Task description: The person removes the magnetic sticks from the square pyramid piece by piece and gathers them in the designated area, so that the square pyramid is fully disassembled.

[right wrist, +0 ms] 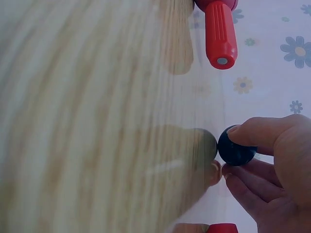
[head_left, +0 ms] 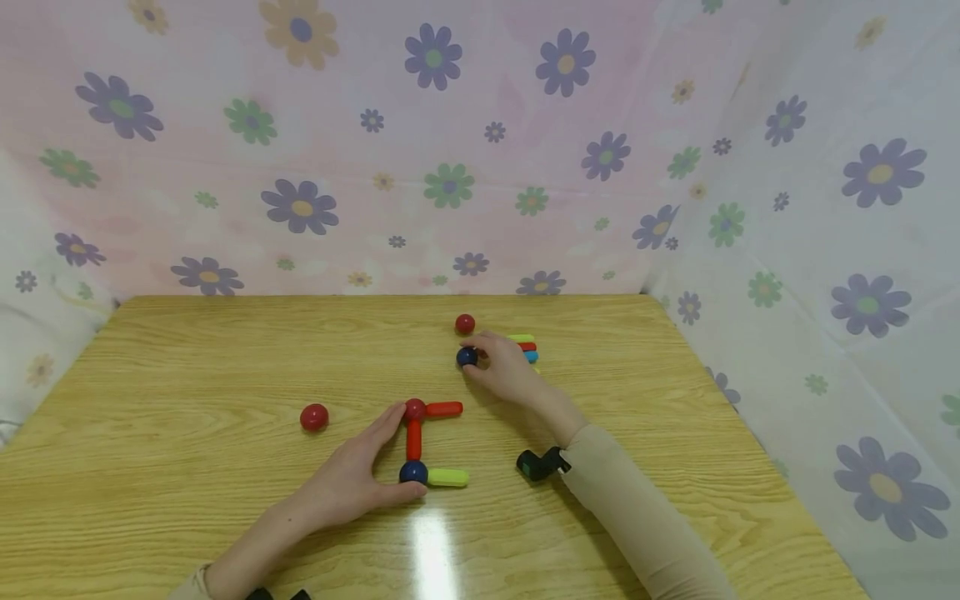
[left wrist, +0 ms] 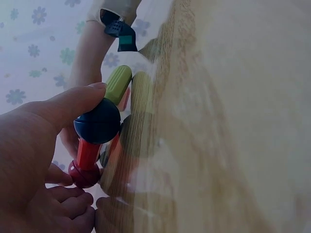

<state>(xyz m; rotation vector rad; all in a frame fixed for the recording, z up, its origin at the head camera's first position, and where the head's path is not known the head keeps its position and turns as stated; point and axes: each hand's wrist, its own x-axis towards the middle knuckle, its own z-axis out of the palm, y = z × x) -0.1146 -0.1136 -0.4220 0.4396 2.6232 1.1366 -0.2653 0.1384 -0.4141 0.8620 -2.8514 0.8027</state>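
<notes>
My left hand (head_left: pixel 348 477) spans a frame of toy magnetic balls and sticks. Its thumb rests against a dark blue ball (left wrist: pixel 99 124), its fingertips at a red ball (head_left: pixel 415 409). One red stick (head_left: pixel 414 440) joins these balls. Another red stick (head_left: pixel 445 409) points right from the red ball, and a yellow-green stick (head_left: pixel 448 477) points right from the blue one. Farther back, my right hand (head_left: pixel 508 372) pinches a separate dark blue ball (right wrist: pixel 236 151) between thumb and fingers, at the tabletop.
One loose red ball (head_left: pixel 465 324) lies just behind the right hand, another red ball (head_left: pixel 314 417) left of the frame. Yellow-green (head_left: pixel 521 338), red (head_left: pixel 528 347) and blue sticks (head_left: pixel 532 357) lie partly hidden by the right hand. Flowered cloth (head_left: pixel 450 225) stands behind the wooden table (head_left: pixel 225 358).
</notes>
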